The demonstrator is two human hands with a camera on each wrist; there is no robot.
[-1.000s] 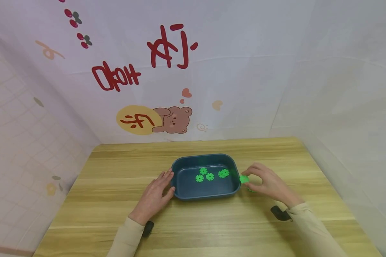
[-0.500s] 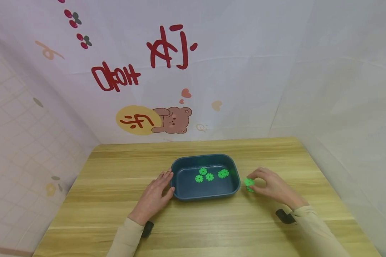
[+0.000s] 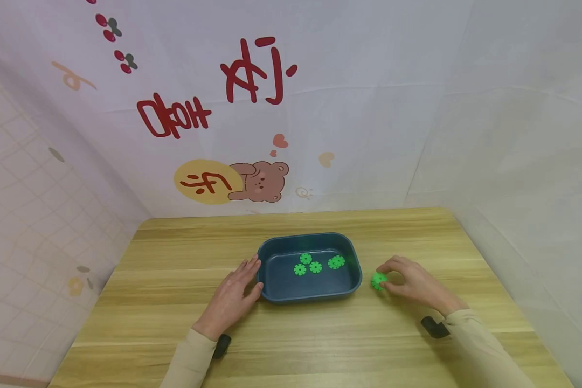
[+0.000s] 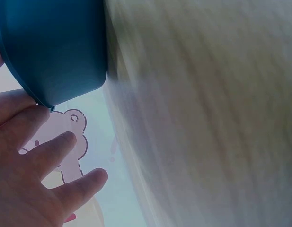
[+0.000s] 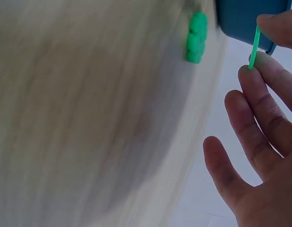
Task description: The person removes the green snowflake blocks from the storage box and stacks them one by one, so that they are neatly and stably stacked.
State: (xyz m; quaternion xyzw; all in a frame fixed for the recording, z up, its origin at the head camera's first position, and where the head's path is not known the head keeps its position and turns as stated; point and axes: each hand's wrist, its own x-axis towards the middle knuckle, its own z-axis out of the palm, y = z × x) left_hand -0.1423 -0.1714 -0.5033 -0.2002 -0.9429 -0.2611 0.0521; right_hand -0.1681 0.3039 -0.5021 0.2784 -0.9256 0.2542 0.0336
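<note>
Just right of the blue bin (image 3: 288, 286), a thin green disc (image 5: 254, 49) is pinched between thumb and fingertips of the right hand (image 3: 412, 280); near it, a green pile (image 5: 197, 38) is seen on the table (image 3: 300, 345). At the bin's left rim, straight fingers of the left hand (image 3: 230, 299) are rested, nothing gripped. The disc is judged light, stiff, slightly slippery and hardly fragile, best taken by its notched edge.
</note>
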